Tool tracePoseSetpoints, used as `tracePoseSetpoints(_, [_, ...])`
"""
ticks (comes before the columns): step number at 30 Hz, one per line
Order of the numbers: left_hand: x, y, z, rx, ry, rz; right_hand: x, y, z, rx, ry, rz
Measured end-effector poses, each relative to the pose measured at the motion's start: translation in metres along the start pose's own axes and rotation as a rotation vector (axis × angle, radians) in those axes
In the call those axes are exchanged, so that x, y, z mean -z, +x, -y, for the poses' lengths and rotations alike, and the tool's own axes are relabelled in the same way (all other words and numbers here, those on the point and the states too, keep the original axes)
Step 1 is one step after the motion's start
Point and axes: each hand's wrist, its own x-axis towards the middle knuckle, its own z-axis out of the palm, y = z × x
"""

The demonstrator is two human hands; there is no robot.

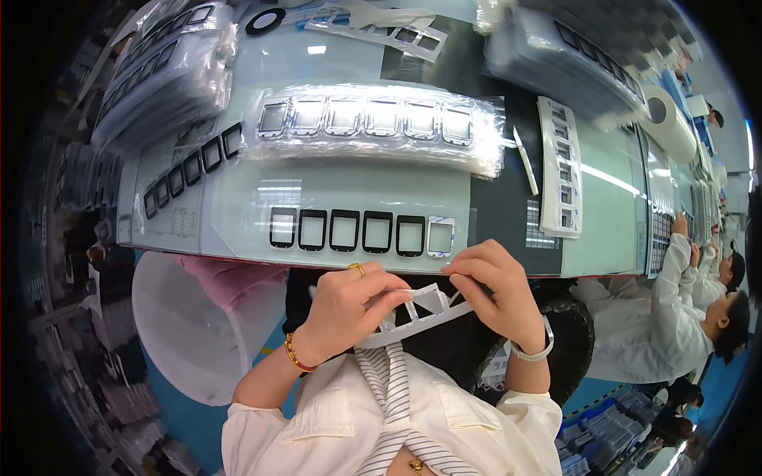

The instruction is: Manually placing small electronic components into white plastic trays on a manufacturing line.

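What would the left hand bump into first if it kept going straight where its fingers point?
Past the white strip in its grip, the left hand would probably meet the right hand, across from it, though depth is hard to judge here.

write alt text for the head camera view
A person's left hand pinches a windowed white strip, right hand at its other end, before a glossy table where five black frames and one pale frame lie in a row.

A black ring [251, 25] lies toward the far edge of the tabletop [333, 187]; below the near edge are a white tub [171, 337] and pink cloth [228, 279]; a white roll [671, 127] seemingly sits by the right edge.
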Motion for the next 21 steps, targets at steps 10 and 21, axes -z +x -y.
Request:
tracePoseSetpoints(10, [0.003, -0.006, 0.012, 0.035, 0.151, -0.038, -0.009, 0.014, 0.028, 0.168, 0.118, 0.021])
tracePoseSetpoints(21, [-0.008, -0.006, 0.025, -0.132, 0.35, -0.129, -0.034, 0.054, -0.021, -0.123, 0.249, -0.248])
